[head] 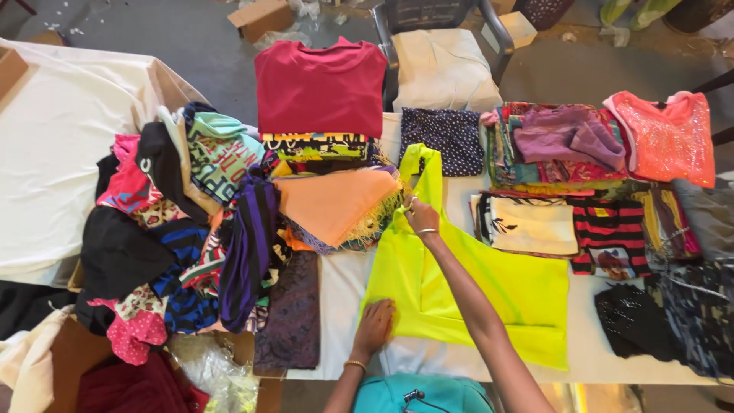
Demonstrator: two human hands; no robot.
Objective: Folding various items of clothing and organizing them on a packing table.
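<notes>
Both hands (421, 216) on yellow top (489, 287)

Grey concrete floor (191, 46) across the top of the frame, kinda littered with white scraps at upper left. A cardboard box (262, 17) sits on it top centre, another small box (520, 29) further right. Dark chair (489, 30) at top centre with a cream cushion (443, 73). White-covered worktop (344, 306) fills the middle, and a cream cloth (53, 145) covers the left side.

left hand (375, 327) fingertips: under neon top (474, 283) | dark garments (688, 313): cut by right edge
</notes>
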